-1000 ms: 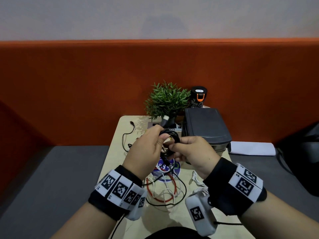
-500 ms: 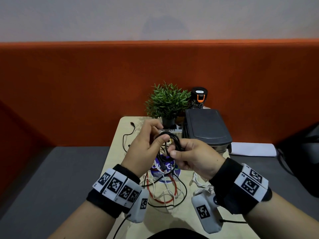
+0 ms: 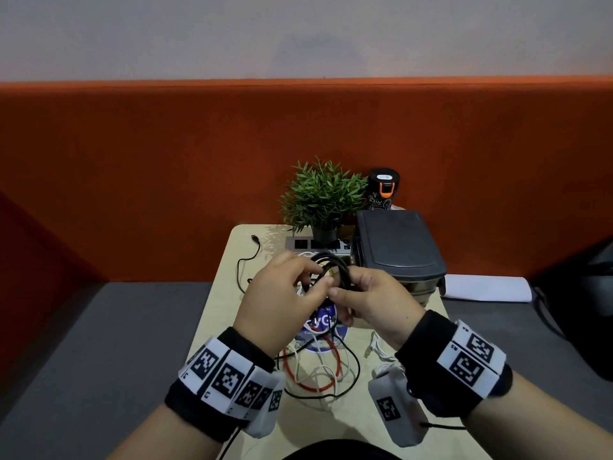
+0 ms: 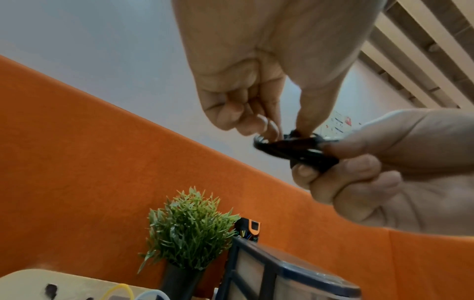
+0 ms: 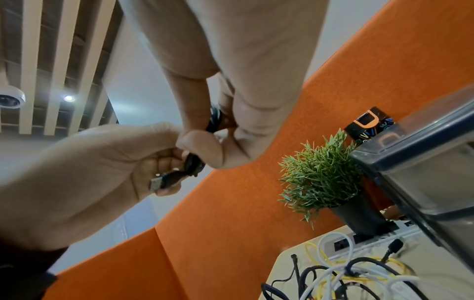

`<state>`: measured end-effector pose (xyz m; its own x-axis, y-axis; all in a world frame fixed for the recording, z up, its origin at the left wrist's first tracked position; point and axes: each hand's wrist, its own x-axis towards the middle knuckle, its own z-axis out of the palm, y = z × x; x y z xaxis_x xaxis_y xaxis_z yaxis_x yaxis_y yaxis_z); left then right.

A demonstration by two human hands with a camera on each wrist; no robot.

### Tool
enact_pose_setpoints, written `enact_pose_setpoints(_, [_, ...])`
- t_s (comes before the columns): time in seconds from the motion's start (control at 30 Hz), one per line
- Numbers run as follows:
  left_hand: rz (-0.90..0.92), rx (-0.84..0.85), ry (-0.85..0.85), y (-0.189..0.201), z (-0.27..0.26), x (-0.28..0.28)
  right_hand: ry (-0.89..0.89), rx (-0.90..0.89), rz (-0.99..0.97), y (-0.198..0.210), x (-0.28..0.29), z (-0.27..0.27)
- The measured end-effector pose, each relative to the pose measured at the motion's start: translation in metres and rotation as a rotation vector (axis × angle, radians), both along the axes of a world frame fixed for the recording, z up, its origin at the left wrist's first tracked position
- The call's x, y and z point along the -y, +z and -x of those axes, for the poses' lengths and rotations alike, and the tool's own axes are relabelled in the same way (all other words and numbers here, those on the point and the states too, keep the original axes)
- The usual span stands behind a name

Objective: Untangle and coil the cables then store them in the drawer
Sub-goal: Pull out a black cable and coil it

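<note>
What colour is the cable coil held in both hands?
Black; the cable coil shows best in the left wrist view.

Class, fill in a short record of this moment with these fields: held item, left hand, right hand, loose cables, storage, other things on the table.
held item: black cable coil, lifted above the table
left hand: left hand holds the coil's free end, USB plug at its fingers
right hand: right hand pinches the coil's loops together
loose cables: red, white and black tangle lying on the table
storage: dark drawer unit, drawer shut
other things on the table: potted plant, power strip, black bottle
</note>
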<state>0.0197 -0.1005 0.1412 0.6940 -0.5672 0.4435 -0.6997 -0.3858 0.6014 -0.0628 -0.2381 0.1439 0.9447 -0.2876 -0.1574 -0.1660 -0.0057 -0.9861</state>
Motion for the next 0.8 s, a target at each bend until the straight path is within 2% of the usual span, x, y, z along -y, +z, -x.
enact_pose_setpoints(0.13, [-0.071,0.09,0.026,-0.001,0.005,0.004,-0.047,-0.002,-0.044,0.002,-0.003,-0.001])
enact_pose_setpoints(0.37, [0.108,0.014,-0.064,-0.004,0.007,0.002,-0.124,0.032,-0.276,0.007,-0.001,-0.001])
enact_pose_setpoints(0.53, [0.289,-0.036,-0.07,-0.009,0.007,0.001,-0.141,0.04,-0.279,0.007,0.0,-0.003])
enact_pose_setpoints(0.67, [0.311,-0.016,-0.029,-0.016,0.002,0.001,-0.143,0.029,-0.29,0.006,-0.001,-0.004])
enact_pose_setpoints(0.8, [0.28,0.057,-0.09,-0.021,0.0,-0.001,-0.156,-0.01,-0.373,0.005,-0.002,-0.006])
